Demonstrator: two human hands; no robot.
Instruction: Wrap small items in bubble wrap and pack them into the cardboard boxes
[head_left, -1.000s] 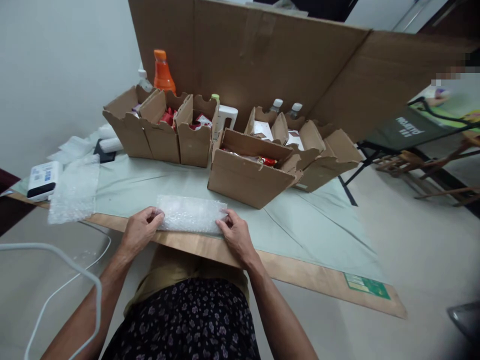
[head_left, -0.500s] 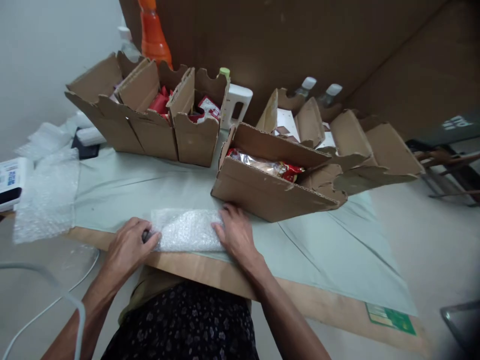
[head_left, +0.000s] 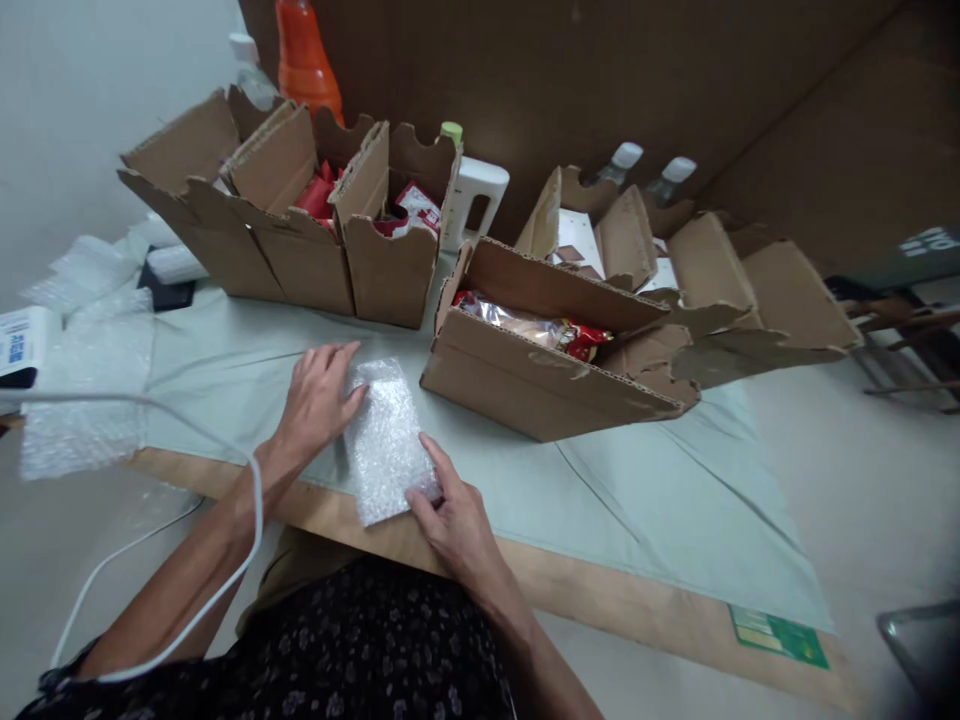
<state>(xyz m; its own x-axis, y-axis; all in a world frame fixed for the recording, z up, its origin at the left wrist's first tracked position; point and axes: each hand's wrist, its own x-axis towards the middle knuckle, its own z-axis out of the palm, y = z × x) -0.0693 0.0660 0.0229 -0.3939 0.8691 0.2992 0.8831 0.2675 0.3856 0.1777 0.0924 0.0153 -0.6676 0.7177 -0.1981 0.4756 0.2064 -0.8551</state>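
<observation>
A flat, folded piece of bubble wrap (head_left: 388,440) lies at the table's front edge, turned lengthwise away from me. My right hand (head_left: 454,510) pinches its near right side, thumb on top and fingers along the edge. On the far left, my left hand (head_left: 319,400) rests with its fingers stretched out, the thumb at the wrap's left edge. Whether anything is inside the wrap I cannot make out.
Behind the wrap stands a cardboard bin (head_left: 555,385) with red and clear packets. More cardboard bins (head_left: 300,255) line the back left. Loose bubble wrap (head_left: 86,410) hangs at the left. A white cable (head_left: 255,500) crosses over my left forearm. Bottles (head_left: 307,70) stand behind.
The bubble wrap has turned from lying sideways to pointing away from me. My left hand has moved up and right and straightened its fingers; my right hand has come nearer and left.
</observation>
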